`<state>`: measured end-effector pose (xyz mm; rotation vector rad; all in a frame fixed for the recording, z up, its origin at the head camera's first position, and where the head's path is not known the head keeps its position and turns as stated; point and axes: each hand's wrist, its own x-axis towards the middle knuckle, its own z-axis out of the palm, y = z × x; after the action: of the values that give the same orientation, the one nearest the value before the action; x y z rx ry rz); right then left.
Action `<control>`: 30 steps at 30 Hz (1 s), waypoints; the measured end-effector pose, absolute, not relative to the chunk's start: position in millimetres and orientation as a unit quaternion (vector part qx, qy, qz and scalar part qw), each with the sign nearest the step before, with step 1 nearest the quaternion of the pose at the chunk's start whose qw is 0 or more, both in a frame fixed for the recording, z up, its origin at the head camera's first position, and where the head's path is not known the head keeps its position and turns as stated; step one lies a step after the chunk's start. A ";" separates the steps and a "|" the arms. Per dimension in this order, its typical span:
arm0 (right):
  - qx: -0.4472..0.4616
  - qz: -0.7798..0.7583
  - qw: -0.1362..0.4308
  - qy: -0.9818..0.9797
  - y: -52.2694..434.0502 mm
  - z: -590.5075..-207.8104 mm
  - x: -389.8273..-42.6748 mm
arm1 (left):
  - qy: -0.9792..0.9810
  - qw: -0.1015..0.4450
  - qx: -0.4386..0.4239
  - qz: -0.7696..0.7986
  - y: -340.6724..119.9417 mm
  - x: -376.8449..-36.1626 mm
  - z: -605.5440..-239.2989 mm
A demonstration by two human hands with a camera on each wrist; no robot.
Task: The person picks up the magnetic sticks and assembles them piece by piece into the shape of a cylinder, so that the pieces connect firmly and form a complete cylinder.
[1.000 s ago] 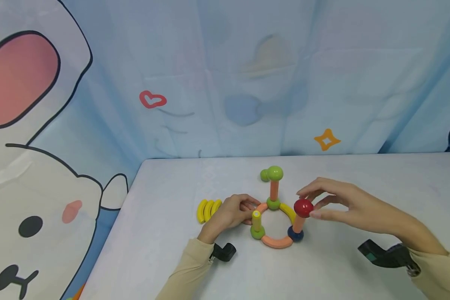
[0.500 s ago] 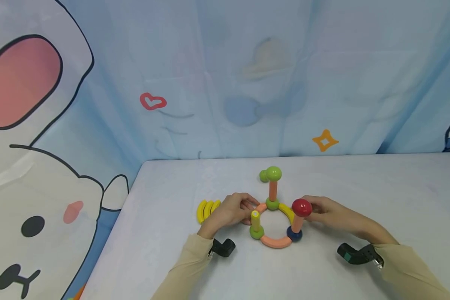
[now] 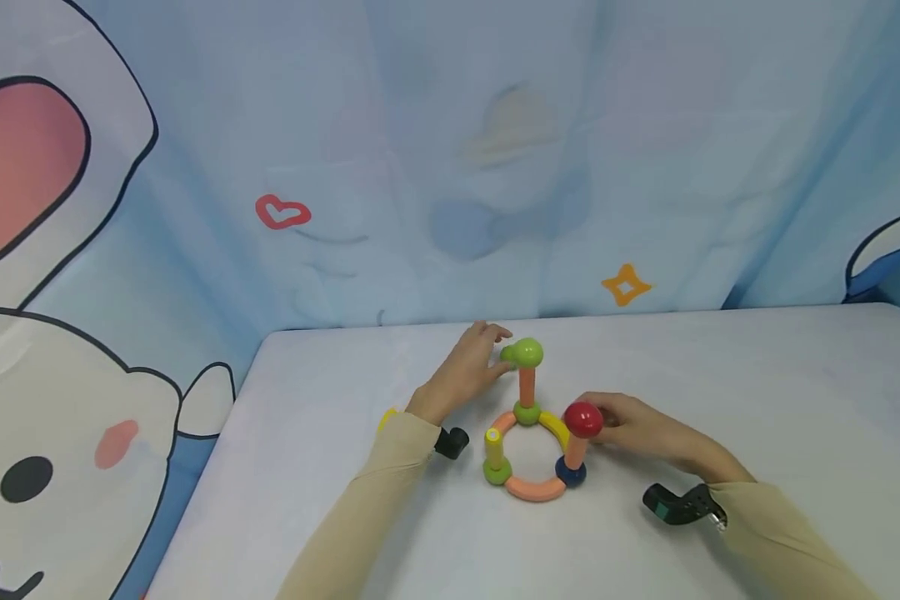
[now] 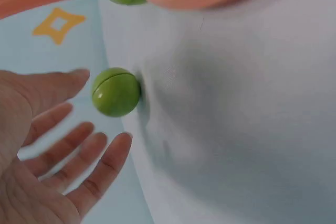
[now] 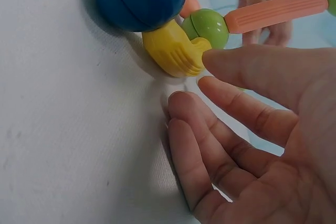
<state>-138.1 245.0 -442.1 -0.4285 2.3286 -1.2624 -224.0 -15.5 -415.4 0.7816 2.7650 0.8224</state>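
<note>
Green grooved ball [image 4: 116,92] — just past the thumb tip of my left hand [image 3: 461,375], fingers spread, holding nothing. Probably light, hard, slick; I'd pinch its middle. Right hand [image 3: 637,429] at yellow arc [image 5: 169,51] — can't tell if gripping.

Mid-frame in the head view you have salmon curved pieces [image 3: 536,490] and a yellow curved piece [image 3: 555,426] with green joint balls [image 3: 497,473] and a dark blue joint ball [image 3: 571,473], salmon rods [image 3: 527,387] below a lime-green ball [image 3: 528,352] and a glossy red ball [image 3: 583,418], and a yellow rod [image 3: 493,450]. The right-wrist view shows you fine grooves along salmon and yellow. Your sleeves [image 3: 367,508] are plain beige, the tabletop [image 3: 795,400] is white, and the pale blue curtain [image 3: 390,100] carries a red heart, an orange star and, at left, a black-outlined whitish animal [image 3: 82,500].
</note>
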 end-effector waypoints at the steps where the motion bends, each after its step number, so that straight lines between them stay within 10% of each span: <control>1: -0.155 -0.458 0.227 0.845 242.7 -442.2 -138.0 | 0.925 0.076 0.273 0.252 -13.9 -226.5 -415.7; 30: -0.145 -0.457 0.214 0.851 232.0 -439.7 -137.0 | 0.923 0.058 0.245 0.290 -61.7 -188.9 -403.0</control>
<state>-137.0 232.0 -439.7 -0.4015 2.3613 -1.2691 -188.9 -61.7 -403.0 0.7432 2.7982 0.8782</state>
